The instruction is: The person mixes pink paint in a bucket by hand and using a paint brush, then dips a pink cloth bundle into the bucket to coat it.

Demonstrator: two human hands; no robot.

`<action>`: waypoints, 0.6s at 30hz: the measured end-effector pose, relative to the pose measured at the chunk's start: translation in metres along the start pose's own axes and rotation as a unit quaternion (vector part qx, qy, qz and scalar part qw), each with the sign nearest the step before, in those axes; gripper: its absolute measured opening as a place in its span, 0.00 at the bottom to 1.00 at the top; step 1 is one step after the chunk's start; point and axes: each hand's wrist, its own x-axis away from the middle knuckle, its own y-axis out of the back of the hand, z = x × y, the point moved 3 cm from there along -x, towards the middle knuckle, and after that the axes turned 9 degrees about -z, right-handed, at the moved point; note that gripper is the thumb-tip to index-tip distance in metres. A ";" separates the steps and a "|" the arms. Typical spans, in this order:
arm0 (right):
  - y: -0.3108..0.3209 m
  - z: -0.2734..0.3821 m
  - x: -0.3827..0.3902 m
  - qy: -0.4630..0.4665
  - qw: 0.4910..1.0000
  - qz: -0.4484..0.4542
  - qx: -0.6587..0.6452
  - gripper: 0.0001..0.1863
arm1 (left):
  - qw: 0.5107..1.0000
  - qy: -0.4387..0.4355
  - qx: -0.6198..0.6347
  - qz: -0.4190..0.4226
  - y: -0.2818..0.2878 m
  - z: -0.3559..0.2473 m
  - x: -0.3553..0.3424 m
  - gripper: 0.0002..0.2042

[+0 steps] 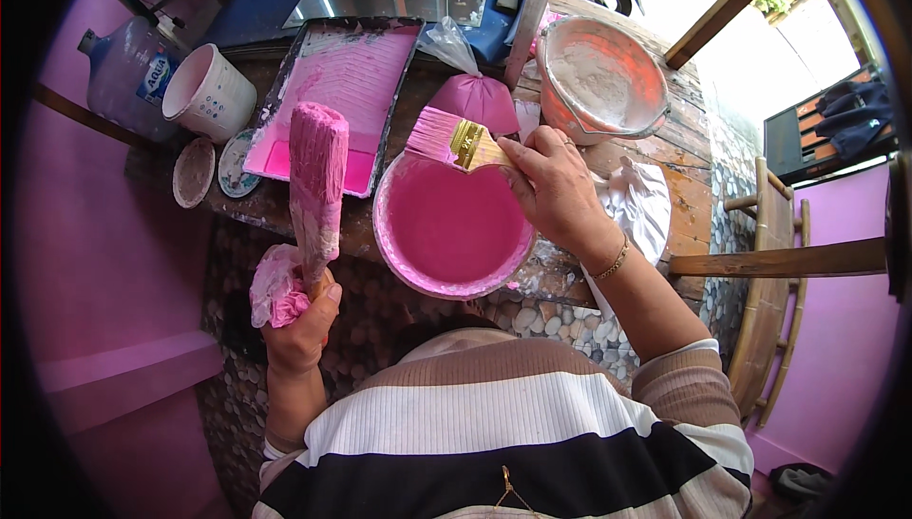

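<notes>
My right hand (556, 182) grips the light wooden handle of a flat paintbrush (461, 142) with a gold-coloured ferrule. Its pink-coated bristles point left, above the far rim of a round bucket (382, 234) of smooth pink paint. At the left, my left hand (302, 329) is closed round the handle of a second paintbrush (318, 177), held upright and thickly coated in pink. That hand also has a crumpled, pink-stained plastic bag (275, 282) against it. Beyond the upright brush, a black-edged paint tray (347, 73) holds bright pink paint at its near end.
A knotted bag of pink paint (475, 101) lies beside the tray. An orange bucket (560, 106) with whitish residue stands back right, near a white cloth (641, 201). A white tub (209, 92) and a large water bottle (133, 77) stand left. The wooden table's (684, 158) edge borders a pebbled floor.
</notes>
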 end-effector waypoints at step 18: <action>0.072 -0.257 0.112 -0.415 0.863 -0.200 0.209 0.17 | 0.999 0.001 0.031 0.017 -0.026 -0.002 -0.013 0.10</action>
